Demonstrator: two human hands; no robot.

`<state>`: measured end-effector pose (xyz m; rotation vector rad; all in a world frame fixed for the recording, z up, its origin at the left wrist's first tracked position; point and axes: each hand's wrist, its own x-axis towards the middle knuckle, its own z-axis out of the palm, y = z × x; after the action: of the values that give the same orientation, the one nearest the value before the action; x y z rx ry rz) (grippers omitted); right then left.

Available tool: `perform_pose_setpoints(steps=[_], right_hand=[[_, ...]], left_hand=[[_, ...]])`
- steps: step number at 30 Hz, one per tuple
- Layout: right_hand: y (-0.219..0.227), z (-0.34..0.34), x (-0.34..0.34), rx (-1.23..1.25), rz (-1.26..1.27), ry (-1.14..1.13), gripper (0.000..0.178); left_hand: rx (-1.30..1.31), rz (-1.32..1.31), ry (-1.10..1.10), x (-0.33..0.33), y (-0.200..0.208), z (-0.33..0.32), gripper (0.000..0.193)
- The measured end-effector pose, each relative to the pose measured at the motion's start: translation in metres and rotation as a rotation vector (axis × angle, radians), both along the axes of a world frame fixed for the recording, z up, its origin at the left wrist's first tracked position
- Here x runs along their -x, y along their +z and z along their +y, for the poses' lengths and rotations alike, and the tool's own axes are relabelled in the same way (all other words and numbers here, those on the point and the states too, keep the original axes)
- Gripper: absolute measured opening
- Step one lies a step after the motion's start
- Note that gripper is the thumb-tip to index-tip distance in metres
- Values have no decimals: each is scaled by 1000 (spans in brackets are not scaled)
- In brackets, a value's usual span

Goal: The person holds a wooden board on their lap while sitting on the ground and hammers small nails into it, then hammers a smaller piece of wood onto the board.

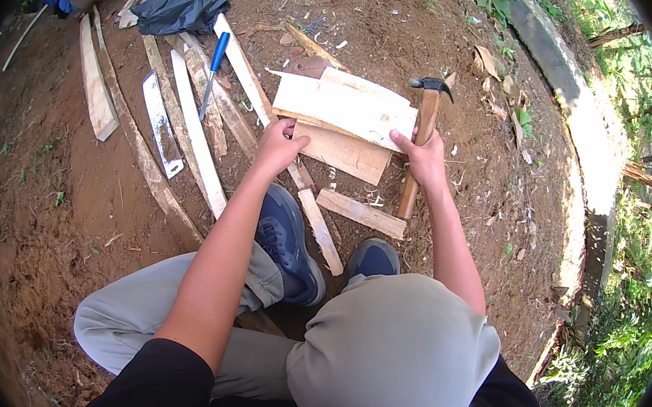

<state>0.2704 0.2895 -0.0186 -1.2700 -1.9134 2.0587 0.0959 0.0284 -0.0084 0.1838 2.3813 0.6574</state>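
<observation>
Our left hand [274,150] grasps the near-left corner of two overlapping wooden boards [343,105] over the dirt ground [487,242], while our right hand [426,164] grips their right end, thumb on top. Behind our right hand passes a claw hammer [429,107]; we cannot tell whether our fingers touch its handle. One short wood offcut [360,212] lies nearer our navy shoes [283,227]. Toward the ground's far-left corner rests a black plastic bag [183,11]; a concrete kerb [545,48] borders the right edge.
</observation>
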Motion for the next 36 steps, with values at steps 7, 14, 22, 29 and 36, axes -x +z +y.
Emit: perform_pose_setpoints(steps=[7, 14, 22, 29, 36], right_hand=[[-7, 1, -19, 5, 241, 133, 68], [-14, -11, -19, 30, 166, -9, 61], [7, -19, -11, -48, 166, 78, 53], [3, -27, -8, -28, 226, 157, 50], [10, -17, -24, -132, 81, 303, 48]], left_hand=[[-4, -17, 69, 7, 0, 6, 63], [-153, -117, 129, 8, 20, 7, 50], [-222, -300, 320, 1, 22, -14, 45], [-80, -240, 317, 35, 41, -67, 36], [116, -183, 344, 81, 71, -124, 34]])
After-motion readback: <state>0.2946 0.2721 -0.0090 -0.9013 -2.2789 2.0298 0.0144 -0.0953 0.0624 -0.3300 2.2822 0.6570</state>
